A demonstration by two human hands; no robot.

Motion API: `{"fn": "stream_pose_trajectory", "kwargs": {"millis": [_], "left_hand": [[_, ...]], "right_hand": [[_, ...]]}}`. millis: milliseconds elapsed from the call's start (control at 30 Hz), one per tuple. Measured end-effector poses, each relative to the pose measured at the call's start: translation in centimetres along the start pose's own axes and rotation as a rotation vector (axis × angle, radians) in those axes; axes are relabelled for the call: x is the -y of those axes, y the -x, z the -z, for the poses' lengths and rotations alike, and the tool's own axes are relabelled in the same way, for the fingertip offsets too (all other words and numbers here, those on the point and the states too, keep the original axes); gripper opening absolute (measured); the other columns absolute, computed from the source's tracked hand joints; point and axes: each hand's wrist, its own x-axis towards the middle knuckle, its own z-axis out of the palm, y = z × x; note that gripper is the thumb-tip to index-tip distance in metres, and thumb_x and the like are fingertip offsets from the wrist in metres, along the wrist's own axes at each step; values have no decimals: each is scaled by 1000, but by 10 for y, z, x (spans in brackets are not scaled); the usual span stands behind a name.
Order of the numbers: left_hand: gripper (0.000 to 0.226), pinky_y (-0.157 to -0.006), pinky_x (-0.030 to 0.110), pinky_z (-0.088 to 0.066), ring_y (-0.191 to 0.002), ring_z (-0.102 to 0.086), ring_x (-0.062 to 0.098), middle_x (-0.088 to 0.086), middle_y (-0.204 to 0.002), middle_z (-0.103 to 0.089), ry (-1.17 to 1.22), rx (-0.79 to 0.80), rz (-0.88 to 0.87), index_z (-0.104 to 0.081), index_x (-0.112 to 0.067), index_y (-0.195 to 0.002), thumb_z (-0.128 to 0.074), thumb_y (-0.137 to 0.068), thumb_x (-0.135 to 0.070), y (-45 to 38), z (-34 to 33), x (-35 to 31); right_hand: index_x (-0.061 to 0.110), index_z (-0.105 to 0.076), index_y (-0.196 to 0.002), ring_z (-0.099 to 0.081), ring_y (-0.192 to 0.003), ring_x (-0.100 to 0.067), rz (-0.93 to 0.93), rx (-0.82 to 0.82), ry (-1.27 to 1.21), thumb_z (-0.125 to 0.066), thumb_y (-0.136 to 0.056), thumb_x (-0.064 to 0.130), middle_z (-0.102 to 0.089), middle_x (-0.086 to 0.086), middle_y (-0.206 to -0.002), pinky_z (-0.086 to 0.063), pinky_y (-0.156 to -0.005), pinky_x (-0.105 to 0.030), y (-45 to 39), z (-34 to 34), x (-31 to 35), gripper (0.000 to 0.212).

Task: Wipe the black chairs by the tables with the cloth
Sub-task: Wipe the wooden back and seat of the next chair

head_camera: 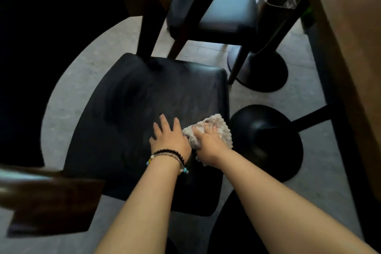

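A black padded chair seat (pixel 144 109) fills the middle of the view, its dark wooden back (pixel 148 6) rising at the top left. My right hand (pixel 208 144) grips a fluffy off-white cloth (pixel 220 130) and presses it onto the seat's right edge. My left hand (pixel 169 138), with bead bracelets at the wrist, lies flat on the seat just left of the cloth, fingers spread. A second black chair (pixel 224 8) stands behind, its seat catching light.
Two round black table bases (pixel 268 140) (pixel 266 72) sit on the grey floor to the right. A brown wooden tabletop (pixel 354 47) runs along the right edge. A dark bin with a liner (pixel 274 4) stands behind. Another chair's wooden back (pixel 47 202) juts in at lower left.
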Motion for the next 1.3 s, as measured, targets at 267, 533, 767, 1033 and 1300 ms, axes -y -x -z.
{"fn": "stream_pose_trajectory", "kwargs": {"millis": [267, 533, 767, 1033, 1300], "left_hand": [[87, -115, 53, -20, -147, 7, 36, 10, -159, 19, -176, 97, -72, 2, -24, -153, -56, -88, -27, -4, 37, -4], [86, -116, 53, -20, -147, 6, 34, 9, -159, 17, -154, 279, -62, 1, -27, -153, -58, -90, -26, -28, 59, 1], [93, -114, 59, -21, -146, 11, 37, 1, -158, 24, -239, 485, -147, 3, -37, -152, -62, -87, -19, -59, 73, 0], [100, -110, 62, -27, -138, 21, 54, 4, -153, 36, -437, 753, -157, 6, -40, -151, -69, -86, -26, -83, 66, 7], [99, -106, 60, -35, -139, 20, 51, 2, -151, 40, -442, 738, -153, 4, -42, -151, -64, -85, -14, -83, 60, 10]], "right_hand": [[30, -3, -156, 23, -145, -37, -36, 103, 48, -68, -88, 24, 19, -12, -161, -2, -120, -46, -11, 4, 2, 95], [30, 3, -156, 27, -144, -36, -95, 255, 40, -67, -89, 17, 26, -10, -159, -12, -119, -55, -21, 7, 5, 97], [33, 8, -154, 30, -143, -34, -118, 240, 10, -61, -93, 16, 32, -8, -157, -19, -114, -63, -19, -1, 5, 95], [38, 4, -154, 29, -145, -28, -141, 247, -14, -60, -93, 14, 31, -3, -158, -20, -110, -69, -19, -4, 3, 91], [42, 3, -153, 32, -143, -25, -123, 223, -81, -61, -91, 10, 33, 0, -157, -18, -109, -70, -18, -9, 0, 95]]}}
